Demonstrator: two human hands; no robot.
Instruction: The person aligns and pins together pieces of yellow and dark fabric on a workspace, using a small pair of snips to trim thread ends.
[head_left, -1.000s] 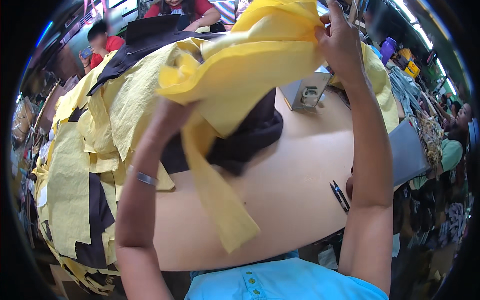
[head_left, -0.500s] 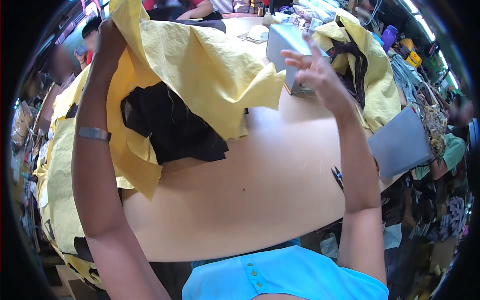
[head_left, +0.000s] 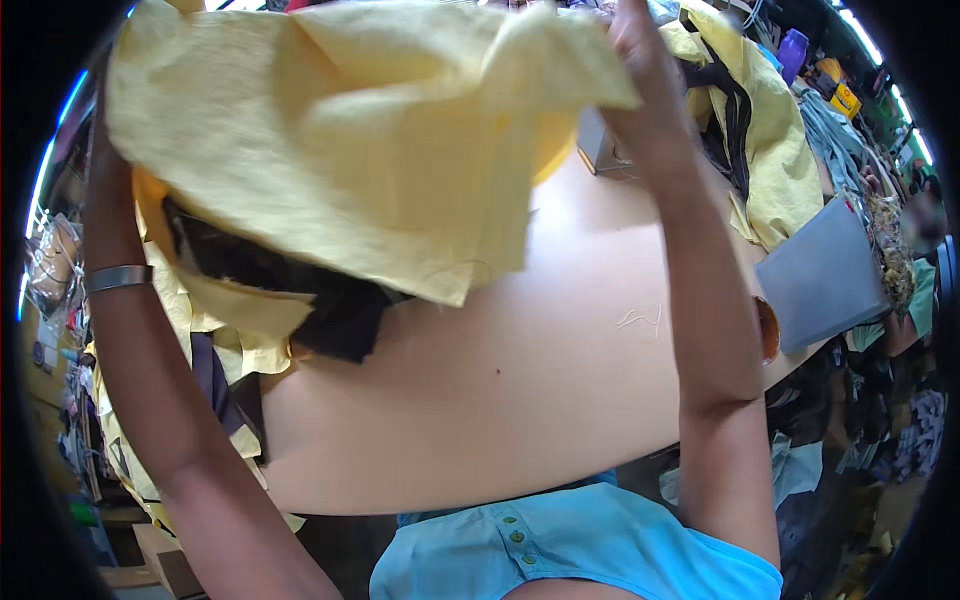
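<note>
A large yellow cloth piece (head_left: 400, 180) with black fabric (head_left: 265, 262) on its underside hangs raised over the table, blurred by motion. My right hand (head_left: 637, 45), partly cut off by the top edge, grips the cloth's right corner. My left forearm reaches up to the cloth's far left end, where the cloth hides that hand and its fingers; the cloth hangs raised from that side. The lower edges of the yellow and black layers dangle just above the table top (head_left: 480, 430).
A grey box (head_left: 603, 145) stands behind the cloth. To the right lie another yellow and black cloth piece (head_left: 780, 170) and a grey panel (head_left: 825, 275). More yellow cloth (head_left: 215, 345) is heaped at the left table edge. Loose thread (head_left: 640, 318) lies by my right forearm.
My right hand, open and apart from the cloth before, has moved up and taken hold of its right corner. My left hand has moved left, and the cloth is spread wider.
</note>
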